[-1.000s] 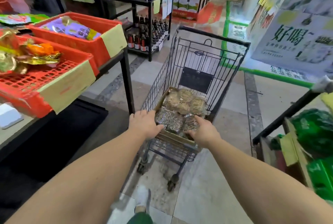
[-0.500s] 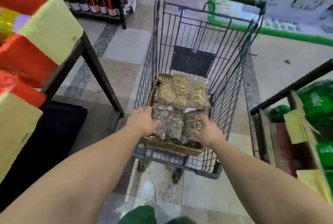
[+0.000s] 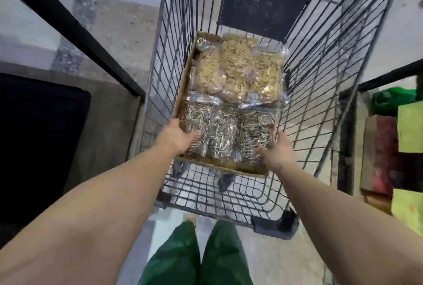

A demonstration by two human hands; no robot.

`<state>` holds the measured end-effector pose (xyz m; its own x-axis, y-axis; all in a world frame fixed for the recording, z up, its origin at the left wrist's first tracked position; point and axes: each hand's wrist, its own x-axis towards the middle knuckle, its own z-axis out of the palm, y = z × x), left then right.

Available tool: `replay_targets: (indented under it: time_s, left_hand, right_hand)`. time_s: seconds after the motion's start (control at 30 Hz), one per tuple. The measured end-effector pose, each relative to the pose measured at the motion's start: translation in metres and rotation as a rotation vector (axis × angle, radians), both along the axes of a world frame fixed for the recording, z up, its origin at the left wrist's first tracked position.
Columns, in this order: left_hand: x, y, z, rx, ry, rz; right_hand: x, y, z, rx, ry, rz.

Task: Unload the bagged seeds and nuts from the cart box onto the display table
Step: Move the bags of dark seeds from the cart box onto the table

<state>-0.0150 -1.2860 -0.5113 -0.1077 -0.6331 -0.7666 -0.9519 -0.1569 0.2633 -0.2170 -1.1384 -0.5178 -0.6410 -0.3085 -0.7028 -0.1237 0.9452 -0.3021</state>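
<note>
A wire shopping cart [image 3: 304,92] fills the view, its mesh walls close on both sides of a shallow cardboard box [image 3: 183,101] resting on the cart floor. Open basket space lies nearer the person than both hands. The left hand [image 3: 176,139] curls over the box's left edge, fingers touching the nearest bag. The right hand [image 3: 278,150] curls over the right edge; whether either grip holds the cardboard or a bag cannot be told. Between the 2 hands lie clear bags of striped sunflower seeds [image 3: 229,132]. Just beyond them, farther from the hands, lie clear bags of pale tan seeds or nuts [image 3: 238,74]. Left of the left hand stands a black bench leg [image 3: 75,30] over pale floor tiles. Right of the right hand sit green packages [image 3: 393,99] and yellow-tagged crates [image 3: 409,131].
</note>
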Motion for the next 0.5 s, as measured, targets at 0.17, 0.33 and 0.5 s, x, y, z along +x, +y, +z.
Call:
replay_targets:
  time_s: [0.17, 0.33, 0.5]
  left_hand:
    - [-0.022, 0.007, -0.036, -0.113, -0.167, -0.095]
    - [-0.034, 0.002, -0.043, 0.032, -0.213, 0.035]
    - [-0.027, -0.003, -0.057, 0.117, -0.099, 0.217]
  right_hand:
    - [-0.001, -0.004, -0.039, 0.081, 0.063, -0.046]
    - [-0.003, -0.009, -0.047, 0.094, 0.033, -0.12]
    - [-0.012, -0.013, -0.043, 0.113, 0.036, -0.187]
